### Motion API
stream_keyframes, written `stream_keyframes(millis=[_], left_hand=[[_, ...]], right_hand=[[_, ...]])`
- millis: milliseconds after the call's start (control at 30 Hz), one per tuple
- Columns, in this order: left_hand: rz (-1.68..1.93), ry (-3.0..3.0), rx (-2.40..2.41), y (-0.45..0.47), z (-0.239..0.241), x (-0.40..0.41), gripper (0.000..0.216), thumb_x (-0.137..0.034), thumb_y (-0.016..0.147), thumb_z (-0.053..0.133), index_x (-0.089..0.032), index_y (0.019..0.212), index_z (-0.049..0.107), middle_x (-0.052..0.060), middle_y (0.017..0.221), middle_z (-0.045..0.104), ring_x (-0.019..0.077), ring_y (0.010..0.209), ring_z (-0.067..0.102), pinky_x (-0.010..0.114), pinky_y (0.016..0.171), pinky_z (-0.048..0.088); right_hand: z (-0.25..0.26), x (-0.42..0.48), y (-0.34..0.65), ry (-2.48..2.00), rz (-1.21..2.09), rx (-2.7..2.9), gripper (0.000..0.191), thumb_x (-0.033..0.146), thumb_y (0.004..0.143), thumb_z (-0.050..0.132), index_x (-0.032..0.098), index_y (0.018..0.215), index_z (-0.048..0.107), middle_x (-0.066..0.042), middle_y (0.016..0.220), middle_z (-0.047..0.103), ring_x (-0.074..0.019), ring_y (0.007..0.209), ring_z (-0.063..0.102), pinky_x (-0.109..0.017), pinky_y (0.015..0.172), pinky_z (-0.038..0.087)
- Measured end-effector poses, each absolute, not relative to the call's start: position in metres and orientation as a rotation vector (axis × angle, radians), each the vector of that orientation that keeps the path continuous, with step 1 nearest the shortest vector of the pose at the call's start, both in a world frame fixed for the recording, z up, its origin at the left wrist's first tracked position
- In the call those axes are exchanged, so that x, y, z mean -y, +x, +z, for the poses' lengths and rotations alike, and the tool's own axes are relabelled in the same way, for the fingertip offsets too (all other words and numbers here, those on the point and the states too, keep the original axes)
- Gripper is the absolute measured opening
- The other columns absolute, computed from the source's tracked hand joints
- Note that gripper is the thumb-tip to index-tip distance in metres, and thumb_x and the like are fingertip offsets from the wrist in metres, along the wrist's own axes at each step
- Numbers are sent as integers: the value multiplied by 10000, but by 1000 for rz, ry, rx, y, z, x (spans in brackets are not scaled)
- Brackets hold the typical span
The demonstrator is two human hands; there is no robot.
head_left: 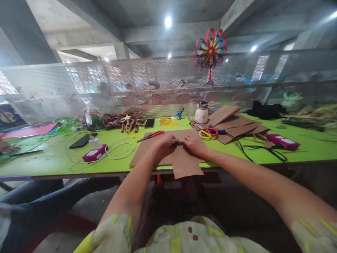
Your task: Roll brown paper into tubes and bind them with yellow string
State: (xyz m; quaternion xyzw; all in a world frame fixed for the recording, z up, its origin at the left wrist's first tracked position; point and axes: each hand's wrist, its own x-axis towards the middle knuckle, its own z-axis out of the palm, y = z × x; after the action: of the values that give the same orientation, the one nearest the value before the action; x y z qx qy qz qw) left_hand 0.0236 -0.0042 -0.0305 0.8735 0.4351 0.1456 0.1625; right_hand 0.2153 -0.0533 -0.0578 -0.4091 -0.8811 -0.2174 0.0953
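Note:
Both my hands rest on a sheet of brown paper [184, 163] that lies on the green table [58, 161] and hangs over its near edge. My left hand [164, 142] has its fingers curled and pressed down on the paper's upper fold. My right hand [194, 144] does the same right beside it, fingertips pinching the fold. More brown sheets lie under this one. Red-handled scissors [152, 135] lie just beyond my left hand.
A stack of brown paper [234, 123] with yellow, red and blue scissors [210, 132] sits at the right. A white jar [201, 112], phones, a pink charger with white cable [94, 154], and brown rolled sticks [129, 121] lie around. A mesh screen with a paper pinwheel [210, 49] stands behind. Another person's legs at left.

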Motion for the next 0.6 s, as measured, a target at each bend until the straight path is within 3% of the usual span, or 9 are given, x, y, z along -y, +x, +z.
stream_keyframes(millis=[100,200,300,500,600], left_hand=[[386,2440,-1188,13,-39,4,337,-352,875,524,-132,1128,556,70,1128,566,227,972,570,400,813,499],[378,2414,-1131,4,-44,1,282,-335,864,514,-86,850,646,44,816,624,166,741,575,291,682,481],[397,2403,-1062,-1,-47,-2,287,-314,812,530,-99,658,642,12,611,576,114,588,493,222,576,408],[491,2370,-996,-7,-56,-8,274,-349,746,553,-108,723,680,22,633,602,116,576,477,214,557,379],[537,2362,-978,-8,-58,-8,305,-377,745,558,-107,775,697,38,697,633,126,619,499,222,598,399]], right_hand=[[-57,56,215,-1189,-619,2583,230,125,906,390,92,1021,587,-154,997,547,-251,988,458,-320,762,392],[-56,57,213,-1138,-567,2601,234,115,897,396,90,1016,597,-153,998,552,-240,961,464,-319,770,386],[-56,58,212,-1122,-469,2598,234,112,880,403,91,968,619,-152,969,565,-229,910,482,-309,737,382],[-47,41,211,-1160,-105,2537,205,213,814,513,107,858,683,-138,896,611,-223,881,498,-284,728,363],[-44,24,209,-1137,208,2526,296,345,817,522,122,778,711,-71,711,630,-166,692,503,-248,628,353]])
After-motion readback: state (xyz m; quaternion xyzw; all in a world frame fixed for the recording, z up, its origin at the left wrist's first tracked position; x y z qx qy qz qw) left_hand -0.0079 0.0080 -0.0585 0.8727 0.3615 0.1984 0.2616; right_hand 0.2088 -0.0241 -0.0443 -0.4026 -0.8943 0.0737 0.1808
